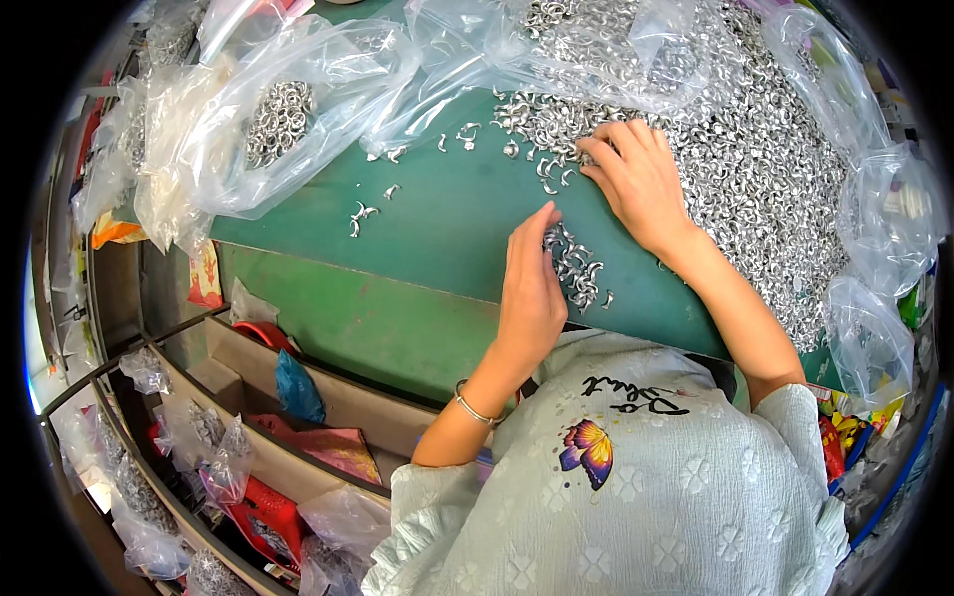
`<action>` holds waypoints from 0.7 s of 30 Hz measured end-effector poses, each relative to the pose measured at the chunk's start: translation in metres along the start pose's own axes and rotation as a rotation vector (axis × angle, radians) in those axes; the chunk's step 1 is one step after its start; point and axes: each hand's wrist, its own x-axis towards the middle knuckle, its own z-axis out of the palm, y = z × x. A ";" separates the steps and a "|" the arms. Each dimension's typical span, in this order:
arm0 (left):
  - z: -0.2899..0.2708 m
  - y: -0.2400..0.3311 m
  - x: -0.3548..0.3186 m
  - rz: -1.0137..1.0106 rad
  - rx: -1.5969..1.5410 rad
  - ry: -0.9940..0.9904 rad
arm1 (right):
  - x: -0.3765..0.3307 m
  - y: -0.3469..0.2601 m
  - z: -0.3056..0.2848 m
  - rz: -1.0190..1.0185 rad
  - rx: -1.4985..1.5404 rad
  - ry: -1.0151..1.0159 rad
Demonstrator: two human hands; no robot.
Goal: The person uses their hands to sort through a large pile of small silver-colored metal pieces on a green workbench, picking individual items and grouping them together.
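Small curved silvery metal pieces form a large heap (760, 184) over the right side of the green tabletop (447, 219). My right hand (636, 184) is at the heap's near left edge, its fingers bent, a little apart and touching the pieces. Whether a piece lies under the fingertips is hidden. My left hand (534, 283) stands on its edge near the table's front, fingers stretched out and side by side. Along its right side lies a small separate pile of the same pieces (579, 268), partly covered by the hand. Several loose pieces (548, 175) are scattered between the hands and the heap.
Clear plastic bags (298, 129) lie across the back left, one with metal rings (279, 121) inside. More plastic film (870, 328) lines the heap's right side. Below left is an open drawer (338, 397) with a blue bag (299, 385). Stray pieces (360, 217) lie on the tabletop.
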 end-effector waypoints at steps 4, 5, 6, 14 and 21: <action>0.006 0.001 0.000 -0.012 -0.065 0.058 | -0.015 -0.015 -0.016 0.030 0.227 -0.071; 0.007 0.002 -0.001 -0.039 -0.123 0.069 | -0.018 -0.014 -0.018 0.034 0.326 -0.082; 0.004 0.002 -0.005 -0.051 -0.166 0.152 | -0.021 -0.014 -0.022 0.063 0.431 -0.127; -0.016 0.003 -0.089 -0.721 -1.041 -0.141 | -0.024 -0.035 -0.010 0.020 0.826 -0.376; 0.015 -0.044 -0.091 -1.138 -1.536 -0.526 | -0.033 -0.031 -0.008 -0.093 0.791 -0.476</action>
